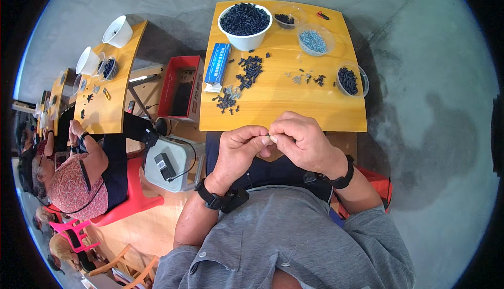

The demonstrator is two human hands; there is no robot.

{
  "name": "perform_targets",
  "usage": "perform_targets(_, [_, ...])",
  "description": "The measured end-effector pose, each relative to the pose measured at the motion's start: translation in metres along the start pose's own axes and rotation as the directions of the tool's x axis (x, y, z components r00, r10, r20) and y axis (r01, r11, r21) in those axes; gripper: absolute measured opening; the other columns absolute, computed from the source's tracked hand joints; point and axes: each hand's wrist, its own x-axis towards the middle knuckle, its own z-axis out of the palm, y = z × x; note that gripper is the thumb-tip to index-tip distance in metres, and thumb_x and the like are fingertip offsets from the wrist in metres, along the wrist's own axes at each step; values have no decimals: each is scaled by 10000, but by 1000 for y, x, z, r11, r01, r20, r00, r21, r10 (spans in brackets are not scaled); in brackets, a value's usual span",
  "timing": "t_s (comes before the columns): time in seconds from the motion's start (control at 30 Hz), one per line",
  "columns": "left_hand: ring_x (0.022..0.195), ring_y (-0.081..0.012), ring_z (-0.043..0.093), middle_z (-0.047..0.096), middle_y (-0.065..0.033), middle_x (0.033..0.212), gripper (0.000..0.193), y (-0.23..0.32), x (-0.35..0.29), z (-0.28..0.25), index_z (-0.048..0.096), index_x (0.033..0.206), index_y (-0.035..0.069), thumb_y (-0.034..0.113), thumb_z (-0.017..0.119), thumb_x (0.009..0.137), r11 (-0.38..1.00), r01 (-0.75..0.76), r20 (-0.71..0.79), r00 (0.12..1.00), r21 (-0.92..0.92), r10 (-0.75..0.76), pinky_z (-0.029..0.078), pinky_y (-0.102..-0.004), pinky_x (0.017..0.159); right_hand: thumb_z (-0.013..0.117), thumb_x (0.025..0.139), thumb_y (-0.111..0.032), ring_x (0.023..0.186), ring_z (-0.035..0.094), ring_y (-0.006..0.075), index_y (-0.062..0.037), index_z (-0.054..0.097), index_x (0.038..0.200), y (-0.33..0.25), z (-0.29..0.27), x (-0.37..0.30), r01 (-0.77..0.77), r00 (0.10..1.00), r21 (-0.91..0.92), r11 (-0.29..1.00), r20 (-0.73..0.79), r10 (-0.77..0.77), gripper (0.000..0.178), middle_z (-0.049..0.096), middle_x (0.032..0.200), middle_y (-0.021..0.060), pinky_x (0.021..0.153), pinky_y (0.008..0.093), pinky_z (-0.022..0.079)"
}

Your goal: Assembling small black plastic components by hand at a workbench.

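Just off the table's near edge, my left hand (240,150) and my right hand (300,141) meet, thumbs and fingertips pinched together. Whatever sits between them is tiny and mostly hidden. On the wooden table (294,113) ahead lies a loose pile of small black pieces (250,72). Closer to my left hand is a heap of small grey pieces (227,99) mixed with black ones. A small scatter of black pieces (319,80) lies beyond my right hand, beside several pale bits (297,79).
A white bowl (245,42) heaped with black pieces stands at the back, beside a clear tub (315,52) of bluish pieces. Another clear tub (363,85) sits at the right edge. A blue box (217,65) lies left. People work at tables leftward, past a grey stool (176,176).
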Motion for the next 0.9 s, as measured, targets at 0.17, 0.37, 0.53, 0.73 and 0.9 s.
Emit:
perform_targets(0.17, [656, -61, 603, 661, -32, 774, 86, -4, -1, 0, 671, 934, -16, -5, 608, 876, 998, 55, -2, 998, -37, -55, 515, -198, 599, 588, 794, 23, 642, 582, 300, -7, 609, 875, 10, 9, -8, 42, 998, -1, 999, -45, -42, 89, 556, 768, 132, 569, 367, 470])
perform_targets(0.37, [663, -62, 603, 658, -27, 770, 80, 0, 6, 4, 664, 930, -15, -8, 608, 875, 998, 57, 6, 998, -35, -57, 511, -198, 600, 596, 783, 48, 641, 590, 299, -6, 593, 895, 13, 6, -7, 109, 985, -40, 993, -128, -113, 124, 568, 765, 133, 557, 362, 470])
perform_targets(0.53, [664, -105, 612, 652, -51, 774, 73, 12, 11, 7, 652, 923, -28, -2, 601, 876, 1000, 19, 11, 1000, -14, -19, 503, -228, 622, 603, 772, 79, 617, 579, 242, -6, 566, 897, 13, 1, -6, 48, 983, 119, 992, -182, -25, 155, 566, 734, 113, 549, 320, 461])
perform_targets(0.73, [663, -113, 620, 662, -69, 807, 89, 14, 8, 4, 649, 944, -32, -18, 599, 872, 999, 17, 16, 1000, -46, -17, 517, -240, 621, 608, 756, 94, 646, 588, 249, 10, 581, 898, 15, -1, 1, 201, 972, 67, 977, -134, -191, 167, 581, 747, 118, 566, 320, 465])
perform_targets(0.9, [661, -61, 609, 669, -32, 801, 82, 9, 8, 3, 664, 938, -16, 16, 615, 880, 998, 6, 17, 1000, -65, -5, 511, -196, 602, 608, 744, 103, 650, 591, 252, 14, 589, 899, 16, -2, 1, 206, 974, 63, 977, -105, -199, 180, 585, 750, 119, 564, 323, 467])
